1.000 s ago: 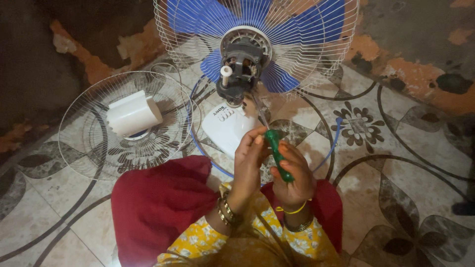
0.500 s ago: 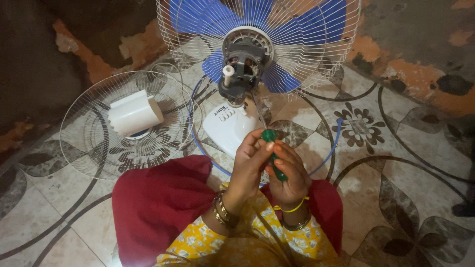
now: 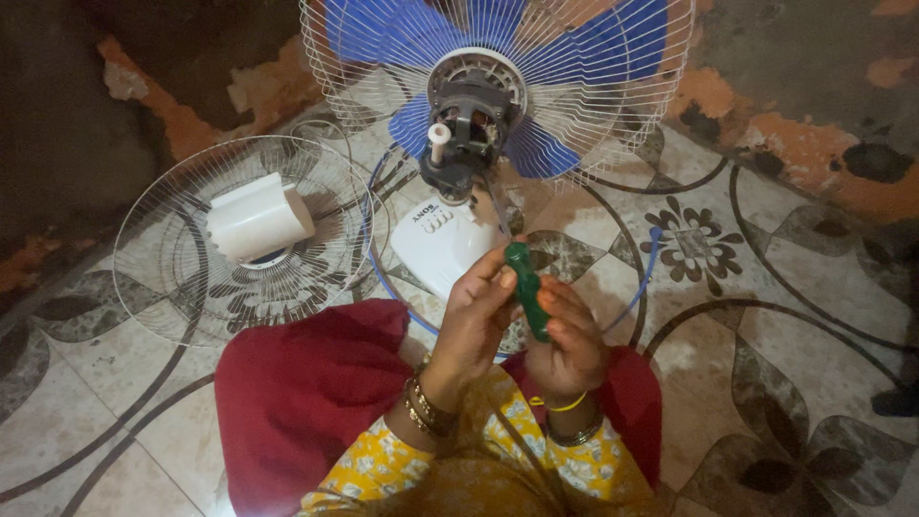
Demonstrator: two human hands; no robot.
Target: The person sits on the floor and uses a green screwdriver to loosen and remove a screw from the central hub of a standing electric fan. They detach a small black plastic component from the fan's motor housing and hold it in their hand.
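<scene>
Both hands meet over my lap: my left hand [image 3: 476, 321] pinches the top of a green screwdriver [image 3: 527, 290], my right hand [image 3: 571, 342] is wrapped round its handle. Its long axis runs nearly upright, tip toward the fan motor [image 3: 471, 124]. Patterned floor tiles [image 3: 766, 316] lie beneath; a loose wire guard [image 3: 163, 278] rests left.

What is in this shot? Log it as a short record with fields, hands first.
left hand: fingertips on the top of the green screwdriver handle
right hand: wrapped around the same handle lower down
fan motor: exposed, rear cover off, in front of the blue blades
white fan base: on the floor below the motor
loose wire grille: flat on the tiles, at left
white cover: lying on that grille
floor: patterned tiles
</scene>
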